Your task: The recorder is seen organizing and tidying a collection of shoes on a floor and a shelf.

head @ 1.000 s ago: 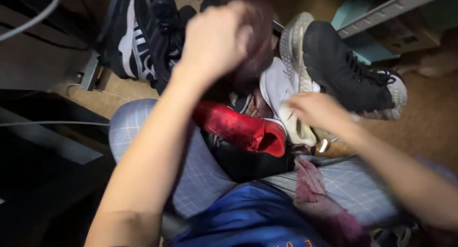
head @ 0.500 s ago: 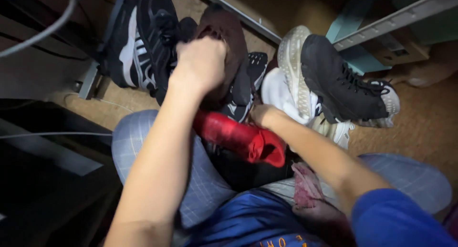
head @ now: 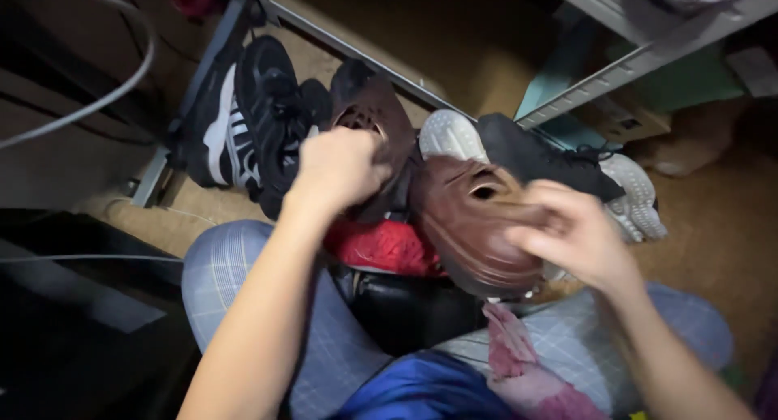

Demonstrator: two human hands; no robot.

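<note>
- left hand (head: pixel 340 165) is curled around the heel of a brown shoe (head: pixel 369 116) that stands on end just beyond its knuckles.
- right hand (head: pixel 579 237) grips a second brown shoe (head: pixel 470 221), fingers wrapped over its upper, thumb side blurred; the shoe lies between the two hands.
- a red shoe (head: pixel 381 246) sits just under the left hand, touching the second shoe's side.
- black sneakers (head: pixel 251 116) lie beyond the left hand; a black boot (head: pixel 535 156) lies just beyond the right.
- a pink cloth (head: pixel 515 363) rests on the lap, below the right hand.
</note>
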